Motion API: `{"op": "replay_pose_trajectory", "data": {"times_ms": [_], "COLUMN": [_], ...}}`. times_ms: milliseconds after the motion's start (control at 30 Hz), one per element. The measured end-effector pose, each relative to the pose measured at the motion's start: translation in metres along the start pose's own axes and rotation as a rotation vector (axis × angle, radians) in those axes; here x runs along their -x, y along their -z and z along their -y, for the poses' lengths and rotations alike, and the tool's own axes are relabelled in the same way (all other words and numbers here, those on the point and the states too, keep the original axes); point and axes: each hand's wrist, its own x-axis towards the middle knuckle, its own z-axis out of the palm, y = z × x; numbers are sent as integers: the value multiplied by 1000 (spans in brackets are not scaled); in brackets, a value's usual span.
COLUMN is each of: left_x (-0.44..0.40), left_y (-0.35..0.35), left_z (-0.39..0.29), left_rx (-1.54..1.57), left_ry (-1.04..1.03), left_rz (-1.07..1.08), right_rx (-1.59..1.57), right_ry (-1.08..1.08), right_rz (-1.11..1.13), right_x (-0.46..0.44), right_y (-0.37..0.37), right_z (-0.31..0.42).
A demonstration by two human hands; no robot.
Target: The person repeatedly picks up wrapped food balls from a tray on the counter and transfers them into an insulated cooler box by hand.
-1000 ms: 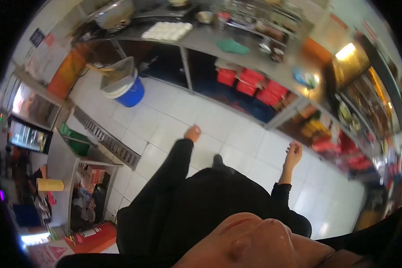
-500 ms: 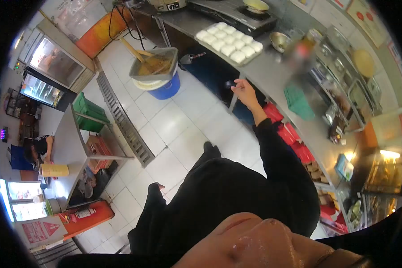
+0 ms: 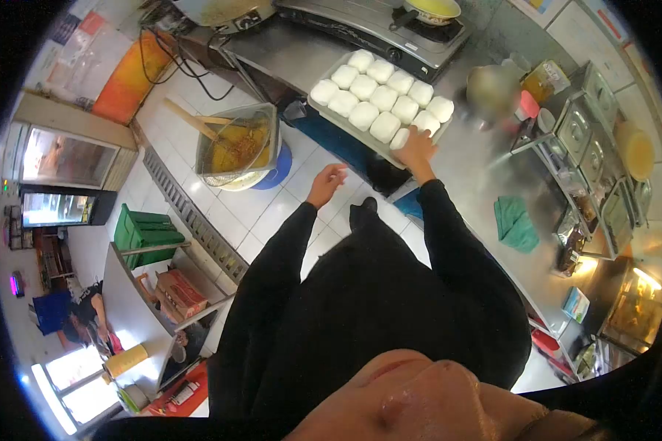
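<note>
White pieces: sitting in close rows, the pieces (image 3: 382, 98) are showing smooth, rounded, matte tops, apparently dough; most are touching or nearly touching their neighbours
Tray: holding the pieces, the shallow grey tray (image 3: 351, 132) is resting on the metal table (image 3: 467, 176), along its near edge; it is lying just on the near side of the dark stove (image 3: 346, 20)
Right hand: the right hand (image 3: 418, 153) is reaching over the tray's near right corner; its fingers are touching the end piece; whether the grip is closing on that piece or on the rim, one cannot tell
Left hand: the left hand (image 3: 326, 184) is hovering above the tiled floor, left of the tray and apart from it; its grip is staying released, fingers loosely curling around nothing
Change: half a second ago the right hand was hanging short of the tray, and now it is touching there; the left hand is now rising forward from low beside the body
Around the tray: a pan (image 3: 435, 7) is sitting on the stove; a green cloth (image 3: 516, 224) is lying crumpled farther right on the table; at the left, a grey basin (image 3: 273, 125) is resting over a blue bucket (image 3: 282, 167), two wooden handles (image 3: 190, 117) leaning out of it
Writing: the cardboard box (image 3: 180, 294) and the yellow container (image 3: 548, 79) are carrying print too small to read
</note>
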Motion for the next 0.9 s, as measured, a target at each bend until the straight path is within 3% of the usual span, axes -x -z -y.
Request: {"op": "replay_pose_trajectory", "data": {"times_ms": [67, 167, 233, 267, 300, 367, 400, 467, 533, 633, 733, 800, 833, 900], "left_x": [-24, -50, -66, -74, -90, -92, -96, -114, -132, -157, -174, -188, -192, -198], "left_y": [-12, -15, -13, -8, -3, 24, 38, 62, 89, 117, 129, 136, 144, 145], "left_z": [-37, -96, -121, -122, -106, -126, -122, -107, -98, -102, -133, -145, -138, -175], "left_rx": [300, 754, 1236, 1331, 1567, 1374, 1456, 1624, 1542, 1438, 1394, 1302, 1142, 1132], "left_ry": [153, 376, 462, 430, 440, 437, 443, 433, 585, 661, 653, 587, 571, 527], "left_rz": [141, 349, 554, 689, 902, 740, 790, 948, 862, 875, 928, 1054, 931, 1262], "right_rx": [-94, -303, -527, -858, -806, -690, -439, -332, -213, -332, -597, -691, -677, -438], "right_ry": [31, 328, 736, 661, 560, 374, 222, 154, 15, -90, -17, 288, 403, 627], "right_rz": [37, 61, 9, 241, 154, -28, 44, -56, -85, -57, -67, -49, -25, 52], "right_x": [4, 28, 35, 38, 23, -21, -26, -32, -35, -39, -27, -5, 4, 17], "right_y": [17, 72, 87, 107, 96, 57, 47, 3, -12, -6, 47, 116, 143, 168], "right_z": [-4, 13, 33, 47, 44, 33, 40, 52, 73, 79, 88, 141, 168, 197]}}
